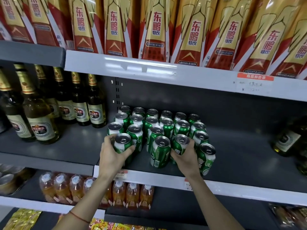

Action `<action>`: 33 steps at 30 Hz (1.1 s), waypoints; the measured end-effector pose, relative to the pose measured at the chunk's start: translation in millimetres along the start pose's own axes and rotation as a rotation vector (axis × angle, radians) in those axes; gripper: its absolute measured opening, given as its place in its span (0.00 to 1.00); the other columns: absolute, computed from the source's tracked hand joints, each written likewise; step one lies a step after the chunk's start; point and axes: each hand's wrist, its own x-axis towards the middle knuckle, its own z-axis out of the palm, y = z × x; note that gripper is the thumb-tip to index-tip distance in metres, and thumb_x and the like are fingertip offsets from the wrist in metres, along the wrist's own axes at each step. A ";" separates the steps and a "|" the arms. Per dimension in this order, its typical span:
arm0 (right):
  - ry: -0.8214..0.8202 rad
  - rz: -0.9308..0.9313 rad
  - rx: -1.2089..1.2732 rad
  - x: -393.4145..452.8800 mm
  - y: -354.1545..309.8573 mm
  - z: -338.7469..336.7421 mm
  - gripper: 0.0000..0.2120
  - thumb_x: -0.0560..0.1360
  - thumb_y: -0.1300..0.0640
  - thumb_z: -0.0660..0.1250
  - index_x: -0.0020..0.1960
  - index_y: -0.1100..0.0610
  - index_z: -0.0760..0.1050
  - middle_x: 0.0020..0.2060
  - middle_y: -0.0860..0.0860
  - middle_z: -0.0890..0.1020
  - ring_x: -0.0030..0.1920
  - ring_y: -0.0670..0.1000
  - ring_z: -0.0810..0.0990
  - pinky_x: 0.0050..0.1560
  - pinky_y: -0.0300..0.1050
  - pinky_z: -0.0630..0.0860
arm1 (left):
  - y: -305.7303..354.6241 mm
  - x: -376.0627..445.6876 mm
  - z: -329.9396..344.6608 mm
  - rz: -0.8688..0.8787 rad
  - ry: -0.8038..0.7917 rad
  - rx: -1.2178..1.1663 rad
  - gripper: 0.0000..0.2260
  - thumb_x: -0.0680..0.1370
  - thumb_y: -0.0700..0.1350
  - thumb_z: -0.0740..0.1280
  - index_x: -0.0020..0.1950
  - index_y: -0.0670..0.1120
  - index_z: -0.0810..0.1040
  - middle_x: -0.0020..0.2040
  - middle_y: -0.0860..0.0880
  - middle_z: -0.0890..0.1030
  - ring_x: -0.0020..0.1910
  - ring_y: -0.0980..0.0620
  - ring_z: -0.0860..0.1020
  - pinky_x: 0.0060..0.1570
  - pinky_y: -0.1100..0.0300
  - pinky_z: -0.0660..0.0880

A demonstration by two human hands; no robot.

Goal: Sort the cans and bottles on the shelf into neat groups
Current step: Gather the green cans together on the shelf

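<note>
Cans (pixel 159 128): green block mid-shelf, right of the beer bottles (pixel 54 103).
Left hand (pixel 113 155): wrapped around the front-left can (pixel 123 143).
Right hand (pixel 186 156): wrapped around a front can (pixel 180 144).
Risk: the tilted can (pixel 160 151) between both hands, knocked, may fall off the shelf edge (pixel 166 177).

Bare forearms, no sleeves; a thin red string bracelet (pixel 78 216) circles the left wrist

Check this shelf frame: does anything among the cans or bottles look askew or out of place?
Mostly tidy. The green cans stand upright in rows, but a gap splits the front cans. The left hand and right hand each grip a front can. No spills or damage visible.
</note>
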 end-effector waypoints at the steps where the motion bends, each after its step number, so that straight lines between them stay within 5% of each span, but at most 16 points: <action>1: -0.001 -0.002 0.017 3.5 1.4 1.9 0.30 0.74 0.59 0.76 0.67 0.49 0.63 0.58 0.47 0.80 0.59 0.47 0.79 0.60 0.42 0.74 | 1.5 0.7 -1.2 0.010 0.003 -0.011 0.31 0.69 0.53 0.83 0.66 0.51 0.71 0.63 0.49 0.78 0.63 0.48 0.76 0.61 0.54 0.74; 10: -0.005 -0.003 0.109 17.1 7.9 6.9 0.33 0.75 0.64 0.74 0.73 0.54 0.62 0.61 0.49 0.78 0.63 0.49 0.78 0.57 0.32 0.73 | 23.2 -1.1 -13.5 0.089 0.032 -0.124 0.23 0.74 0.53 0.78 0.65 0.53 0.74 0.58 0.51 0.79 0.58 0.52 0.78 0.59 0.51 0.77; 20: -0.010 -0.131 0.104 -1.7 -14.1 -24.4 0.35 0.75 0.52 0.75 0.76 0.49 0.61 0.71 0.44 0.70 0.73 0.45 0.67 0.73 0.45 0.66 | 70.9 -17.3 -1.7 0.250 0.023 -0.097 0.19 0.76 0.52 0.76 0.64 0.52 0.76 0.61 0.52 0.80 0.62 0.54 0.77 0.60 0.59 0.74; 27: -0.038 -0.208 0.269 -21.2 -37.2 -107.9 0.26 0.77 0.55 0.75 0.70 0.47 0.67 0.68 0.47 0.75 0.69 0.45 0.74 0.71 0.44 0.73 | 127.0 -48.0 53.5 0.286 -0.083 -0.216 0.18 0.75 0.52 0.76 0.62 0.51 0.76 0.54 0.50 0.80 0.56 0.49 0.80 0.60 0.51 0.77; 33: 0.093 -0.211 0.251 -38.0 -11.8 -217.5 0.25 0.75 0.54 0.76 0.66 0.44 0.68 0.62 0.45 0.78 0.64 0.43 0.77 0.68 0.48 0.76 | 186.0 -92.6 144.2 0.348 -0.269 -0.275 0.20 0.74 0.52 0.79 0.62 0.52 0.76 0.55 0.49 0.82 0.56 0.50 0.81 0.60 0.49 0.78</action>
